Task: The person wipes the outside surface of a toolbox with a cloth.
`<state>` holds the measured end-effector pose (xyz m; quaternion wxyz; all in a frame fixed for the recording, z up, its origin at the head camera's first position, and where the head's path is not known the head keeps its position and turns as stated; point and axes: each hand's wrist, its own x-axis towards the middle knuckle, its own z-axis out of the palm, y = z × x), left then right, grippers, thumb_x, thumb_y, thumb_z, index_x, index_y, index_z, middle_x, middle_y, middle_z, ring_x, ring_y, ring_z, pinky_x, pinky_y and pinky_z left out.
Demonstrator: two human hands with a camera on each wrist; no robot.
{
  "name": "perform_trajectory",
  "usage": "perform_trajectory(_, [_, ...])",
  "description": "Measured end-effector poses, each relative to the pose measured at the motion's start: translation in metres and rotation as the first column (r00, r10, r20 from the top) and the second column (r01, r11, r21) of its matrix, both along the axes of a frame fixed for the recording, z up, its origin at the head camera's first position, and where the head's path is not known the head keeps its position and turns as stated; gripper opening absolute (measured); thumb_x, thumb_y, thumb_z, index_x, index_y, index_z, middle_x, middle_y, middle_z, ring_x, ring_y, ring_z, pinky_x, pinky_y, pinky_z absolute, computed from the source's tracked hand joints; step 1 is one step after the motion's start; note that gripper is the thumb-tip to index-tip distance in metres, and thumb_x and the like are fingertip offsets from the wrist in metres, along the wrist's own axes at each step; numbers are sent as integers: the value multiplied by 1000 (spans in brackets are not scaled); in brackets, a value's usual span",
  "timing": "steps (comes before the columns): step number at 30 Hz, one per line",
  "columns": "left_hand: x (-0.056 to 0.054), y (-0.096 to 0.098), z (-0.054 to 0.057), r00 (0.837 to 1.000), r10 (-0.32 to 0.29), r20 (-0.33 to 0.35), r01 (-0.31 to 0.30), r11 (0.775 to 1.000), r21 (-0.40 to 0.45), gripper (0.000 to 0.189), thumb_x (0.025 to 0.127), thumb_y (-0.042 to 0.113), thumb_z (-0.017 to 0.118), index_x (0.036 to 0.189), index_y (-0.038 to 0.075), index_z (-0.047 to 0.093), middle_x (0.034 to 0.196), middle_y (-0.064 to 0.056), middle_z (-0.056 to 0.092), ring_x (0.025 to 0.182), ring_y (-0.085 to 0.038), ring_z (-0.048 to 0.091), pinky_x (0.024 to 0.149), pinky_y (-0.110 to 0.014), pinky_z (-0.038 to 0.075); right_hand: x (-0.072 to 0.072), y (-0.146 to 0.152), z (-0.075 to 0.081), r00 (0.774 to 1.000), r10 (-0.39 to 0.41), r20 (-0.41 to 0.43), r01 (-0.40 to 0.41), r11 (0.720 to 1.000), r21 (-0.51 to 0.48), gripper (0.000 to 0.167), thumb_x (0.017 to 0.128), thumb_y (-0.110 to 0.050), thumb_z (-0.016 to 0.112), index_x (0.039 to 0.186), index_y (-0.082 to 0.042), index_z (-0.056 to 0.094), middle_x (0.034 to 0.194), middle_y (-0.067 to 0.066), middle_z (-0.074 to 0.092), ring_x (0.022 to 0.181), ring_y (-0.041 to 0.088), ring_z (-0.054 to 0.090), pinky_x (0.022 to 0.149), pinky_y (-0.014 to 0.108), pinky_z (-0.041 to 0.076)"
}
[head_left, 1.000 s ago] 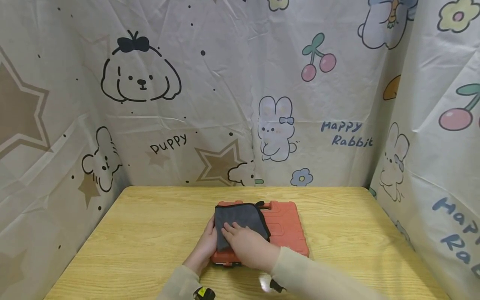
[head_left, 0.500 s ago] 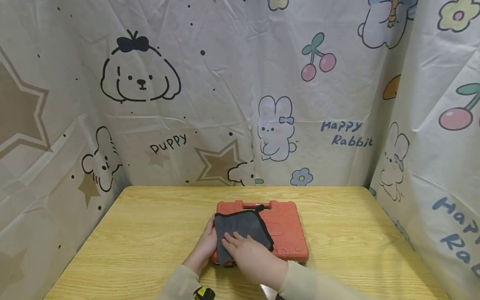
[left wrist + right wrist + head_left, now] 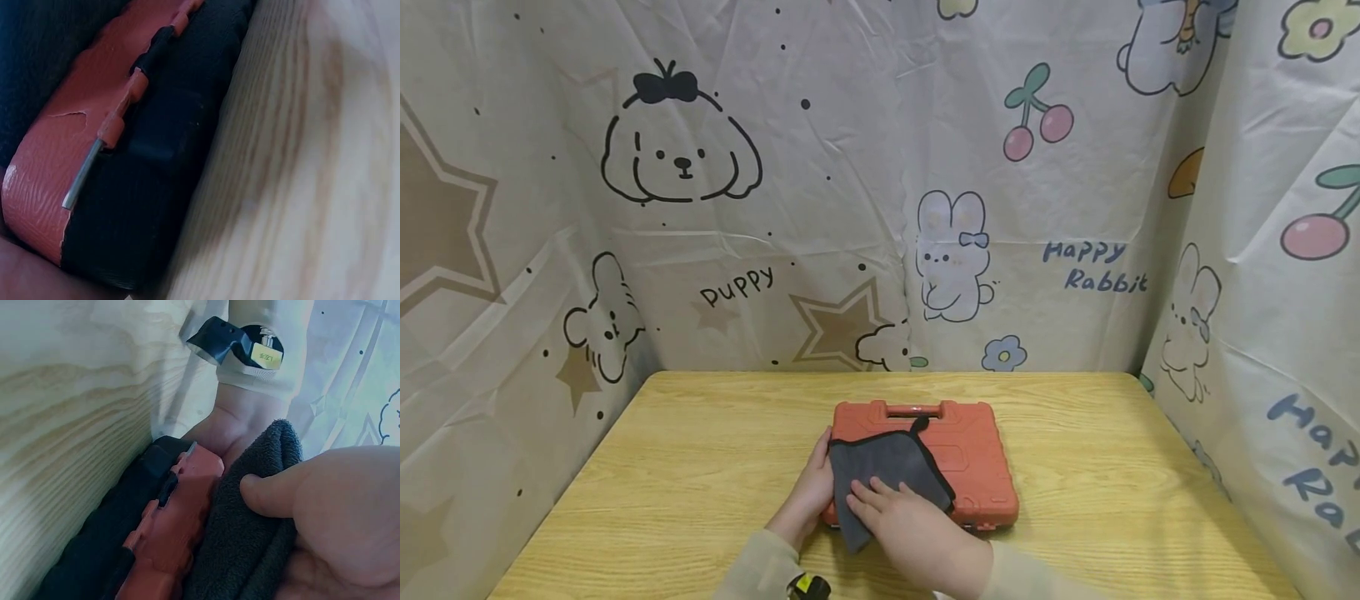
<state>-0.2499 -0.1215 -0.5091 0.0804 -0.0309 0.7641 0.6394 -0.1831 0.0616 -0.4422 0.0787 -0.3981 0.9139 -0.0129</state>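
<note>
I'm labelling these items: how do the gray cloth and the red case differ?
The gray cloth is soft and folded; the red case looks rigid, with a handle.
The cloth has black edging; the case has a black lower half.
The case lies flat on the table; the cloth lies on it, one corner past its near edge.
Both have black parts.

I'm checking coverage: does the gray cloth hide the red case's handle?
No, the red case shows its handle beyond the gray cloth.
</note>
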Motion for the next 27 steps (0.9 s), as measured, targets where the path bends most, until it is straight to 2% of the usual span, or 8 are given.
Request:
perform_trajectory(10, [1, -1, 0, 1000, -5, 5, 5, 1000, -1, 64, 114, 36, 32, 167, 9, 9, 169, -28, 14, 155, -51, 11, 122, -70, 14, 5, 4, 1, 1000, 21, 8, -21, 1000, -6, 55, 104, -13, 59, 156, -21, 47, 163, -3, 42, 149, 21, 44, 110, 46, 51])
perform_trajectory(15, [1, 0, 0, 1000, -10, -2, 10, 1000, 6, 65, 113, 38, 33, 167, 10, 9, 169, -27, 15, 155, -51, 12, 122, -71, 15, 5, 7, 1, 998, 34, 43, -33, 999, -27, 56, 102, -12, 61, 156, -22, 47, 162, -5, 43, 148, 20, 45, 111, 43, 50])
perform_trajectory(21, [0, 0, 1, 1000, -14, -1, 14, 1000, 25, 63, 114, 33, 34, 167, 10, 9, 170, -27, 14, 156, -50, 9, 123, -70, 13, 6, 15, 7, 989, 7, 147, 15, 989, -149, 54, 101, -4, 61, 151, -25, 54, 158, -9, 49, 144, 17, 50, 109, 34, 51])
perform_trajectory(24, [0, 0, 1, 1000, -16, -5, 16, 1000, 23, 62, 114, 31, 32, 167, 9, 9, 170, -27, 13, 156, -50, 9, 123, -69, 12, 7, 20, 11, 986, 2, 169, 35, 976, -217, 48, 104, -7, 58, 148, -26, 57, 155, -9, 52, 141, 14, 53, 106, 30, 52])
perform_trajectory(27, [1, 0, 1, 1000, -18, -14, 18, 1000, 19, 61, 114, 30, 32, 166, 7, 9, 170, -27, 12, 156, -51, 8, 123, -69, 12, 7, 23, 14, 989, 19, 147, 22, 960, -278, 44, 105, -9, 57, 146, -24, 59, 151, -9, 56, 138, 12, 55, 106, 28, 52])
